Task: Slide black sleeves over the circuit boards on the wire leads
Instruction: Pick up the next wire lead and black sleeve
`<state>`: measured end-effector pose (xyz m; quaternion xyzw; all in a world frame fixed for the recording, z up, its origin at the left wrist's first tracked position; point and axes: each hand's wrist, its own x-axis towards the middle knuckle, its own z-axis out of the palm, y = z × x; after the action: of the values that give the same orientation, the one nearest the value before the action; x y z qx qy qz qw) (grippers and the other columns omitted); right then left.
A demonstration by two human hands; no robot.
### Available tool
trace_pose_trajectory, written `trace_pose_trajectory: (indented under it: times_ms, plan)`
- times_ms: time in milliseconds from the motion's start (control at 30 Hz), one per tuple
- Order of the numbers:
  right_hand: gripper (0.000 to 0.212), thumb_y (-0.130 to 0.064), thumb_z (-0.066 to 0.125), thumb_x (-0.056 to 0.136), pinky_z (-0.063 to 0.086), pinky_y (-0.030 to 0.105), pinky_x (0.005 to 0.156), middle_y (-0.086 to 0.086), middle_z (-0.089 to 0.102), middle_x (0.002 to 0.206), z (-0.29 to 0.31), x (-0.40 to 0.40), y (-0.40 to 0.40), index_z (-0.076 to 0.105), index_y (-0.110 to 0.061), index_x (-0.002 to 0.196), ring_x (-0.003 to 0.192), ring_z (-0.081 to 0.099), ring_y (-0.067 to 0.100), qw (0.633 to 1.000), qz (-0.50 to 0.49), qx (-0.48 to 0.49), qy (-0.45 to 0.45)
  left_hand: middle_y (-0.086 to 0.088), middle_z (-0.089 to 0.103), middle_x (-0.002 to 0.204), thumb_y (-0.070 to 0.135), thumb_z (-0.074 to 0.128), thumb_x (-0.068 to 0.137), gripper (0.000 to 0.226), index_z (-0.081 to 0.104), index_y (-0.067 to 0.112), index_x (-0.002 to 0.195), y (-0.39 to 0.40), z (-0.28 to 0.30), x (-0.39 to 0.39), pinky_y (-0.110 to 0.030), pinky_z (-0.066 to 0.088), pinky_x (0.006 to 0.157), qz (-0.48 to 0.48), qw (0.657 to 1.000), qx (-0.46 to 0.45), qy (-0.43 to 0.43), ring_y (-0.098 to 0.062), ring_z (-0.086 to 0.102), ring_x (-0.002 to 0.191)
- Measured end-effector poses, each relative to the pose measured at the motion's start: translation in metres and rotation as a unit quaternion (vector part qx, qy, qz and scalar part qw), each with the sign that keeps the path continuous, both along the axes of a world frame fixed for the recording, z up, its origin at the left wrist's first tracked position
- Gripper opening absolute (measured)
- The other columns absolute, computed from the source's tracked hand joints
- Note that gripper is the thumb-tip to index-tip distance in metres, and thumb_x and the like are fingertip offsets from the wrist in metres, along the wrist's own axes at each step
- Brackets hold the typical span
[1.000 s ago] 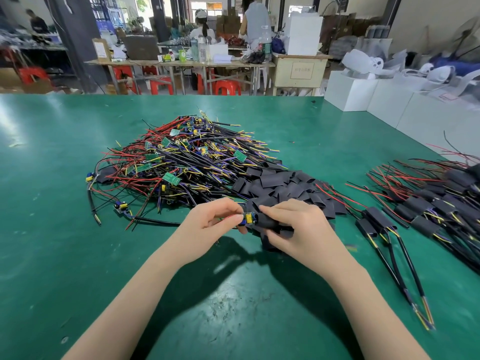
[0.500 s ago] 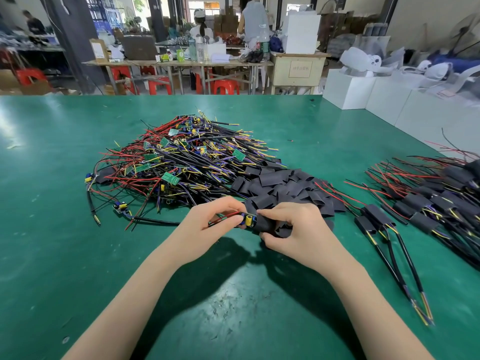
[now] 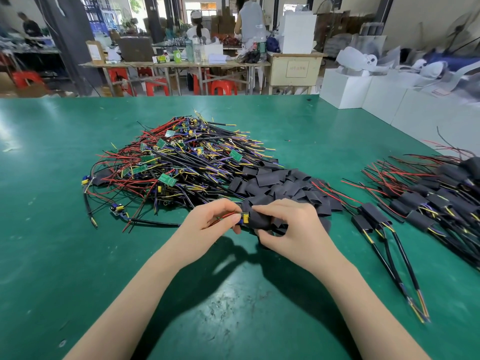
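Table [image 3: 78, 255] first: I see a green work surface under everything, with a big tangled heap of bare leads [image 3: 176, 167] at the middle-left, red, black and yellow wires with small green boards showing among them. Against that heap's right flank lies a pile of loose sleeves [image 3: 280, 183], flat black tubes, and further right, well apart, a stack of finished leads [image 3: 428, 201] already sleeved.

Nearer me, both hands meet just in front of the loose sleeves. My left hand [image 3: 205, 229] pinches one lead between thumb and fingertips, its red wires running back under the palm toward the left. My right hand [image 3: 288, 229] has its fingers curled round a black sleeve [image 3: 259, 220], thumb below and forefinger on top.

Smallest of all is the board [image 3: 244, 219], a yellow part on it showing in the gap between the two grips. It sits right at the sleeve's left mouth, and I judge it partly entered. The long axis of board and sleeve runs left to right, roughly in line with each other. So the sleeve lies to the right of the board, and the coming move, as I judge it, is a straight pull leftward by the right hand while the left holds firm.
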<state>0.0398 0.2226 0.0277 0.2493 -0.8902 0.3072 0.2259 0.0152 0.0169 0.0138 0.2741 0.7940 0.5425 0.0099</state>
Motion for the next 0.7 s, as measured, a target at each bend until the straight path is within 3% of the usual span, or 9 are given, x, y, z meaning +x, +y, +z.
trace_pose_trajectory:
  times_ms: [100,200,400,500,600,700]
  plan:
    - [0.032,-0.011,0.068,0.066,0.05,0.036,0.063,0.002,0.067,0.075,0.0003,0.0009,-0.0001,0.073,-0.02,0.097,0.07,0.058,0.019,1.0,0.004,-0.002,-0.009,0.002,0.069,0.084,0.013,0.056,0.096,0.011,0.066,0.013,0.1,-0.0004,0.0021,0.0017,-0.031,0.051,0.079,0.007,0.999,-0.007,0.033,-0.014,0.066,0.085]
    - [0.033,-0.013,0.067,0.068,0.05,0.036,0.066,0.001,0.067,0.077,-0.0005,0.0017,-0.0015,0.073,-0.02,0.1,0.072,0.058,0.019,1.0,0.006,0.006,-0.01,0.004,0.068,0.077,0.015,0.057,0.096,0.009,0.066,0.014,0.097,0.0012,0.0021,0.0028,-0.023,0.046,0.069,0.017,0.999,-0.017,0.044,-0.009,0.063,0.076]
    - [0.038,-0.003,0.076,0.064,0.051,0.032,0.07,0.002,0.069,0.085,-0.0019,0.0035,-0.0044,0.072,-0.009,0.101,0.075,0.061,0.026,0.997,0.008,0.062,0.048,0.004,0.067,0.064,0.008,0.057,0.095,0.011,0.064,0.011,0.087,0.0063,-0.0003,0.0034,-0.009,0.037,0.056,0.032,0.998,0.017,-0.052,0.0,0.053,0.058]
    - [0.036,-0.005,0.074,0.066,0.052,0.034,0.07,0.003,0.068,0.084,-0.0009,0.003,-0.0042,0.072,-0.01,0.101,0.076,0.062,0.026,0.997,-0.009,0.055,0.047,-0.003,0.074,0.074,0.007,0.063,0.091,0.003,0.062,0.01,0.092,0.0072,0.0019,0.0029,-0.012,0.043,0.063,0.042,0.994,0.058,-0.081,-0.006,0.062,0.066]
    - [0.034,-0.007,0.073,0.067,0.052,0.035,0.069,0.003,0.067,0.081,0.0006,0.0041,-0.0039,0.072,-0.011,0.101,0.075,0.06,0.026,0.998,-0.019,0.046,0.043,-0.001,0.075,0.083,0.006,0.067,0.088,0.007,0.066,0.012,0.089,0.0013,0.0054,0.0006,-0.026,0.046,0.075,0.066,0.992,0.077,-0.079,-0.013,0.064,0.077]
    - [0.031,-0.007,0.07,0.066,0.05,0.037,0.066,0.004,0.065,0.075,0.0005,0.0046,-0.0055,0.072,-0.011,0.097,0.07,0.057,0.027,0.997,-0.024,0.064,0.048,0.004,0.072,0.08,0.005,0.07,0.086,0.009,0.069,0.014,0.086,-0.0021,0.0069,0.0016,-0.018,0.043,0.059,0.068,0.996,0.042,-0.037,0.001,0.057,0.064]
